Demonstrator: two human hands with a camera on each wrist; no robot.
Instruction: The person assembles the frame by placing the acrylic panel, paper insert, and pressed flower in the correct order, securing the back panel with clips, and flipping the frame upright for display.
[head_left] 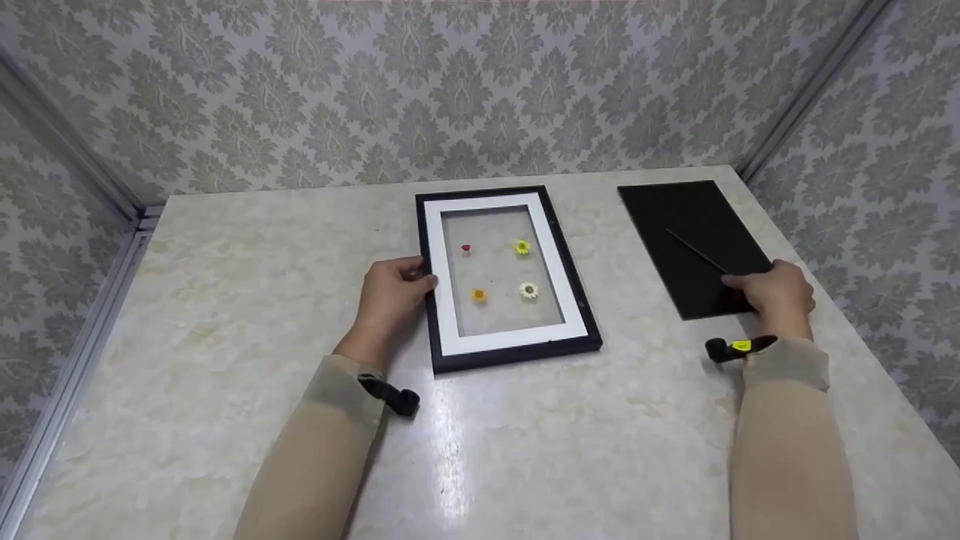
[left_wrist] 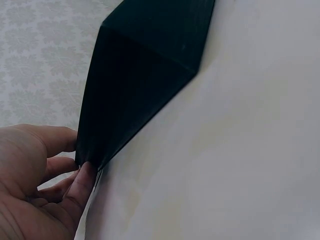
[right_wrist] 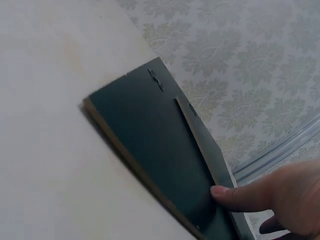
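A black picture frame [head_left: 516, 346] with a white mat [head_left: 442, 300] lies face up near the middle of the table. Inside its window are a small red flower [head_left: 466, 248], a yellow flower [head_left: 522, 247], an orange flower [head_left: 478, 295] and a white flower [head_left: 529, 290]. My left hand [head_left: 390, 300] pinches the frame's left side; in the left wrist view the frame's dark side [left_wrist: 120, 90] hides some fingertips. To the right, my right hand [head_left: 776, 292] grips the near right edge of a black backing board [head_left: 675, 202], thumb on top. A thin strip [head_left: 697, 251] runs up the board from the thumb.
The pale marbled table [head_left: 225, 315] extends around both things. Patterned wallpaper [head_left: 465, 90] stands behind the table's far edge and along both sides. Metal rails [head_left: 67, 360] run at the left, and another rail [head_left: 814, 82] rises at the back right corner.
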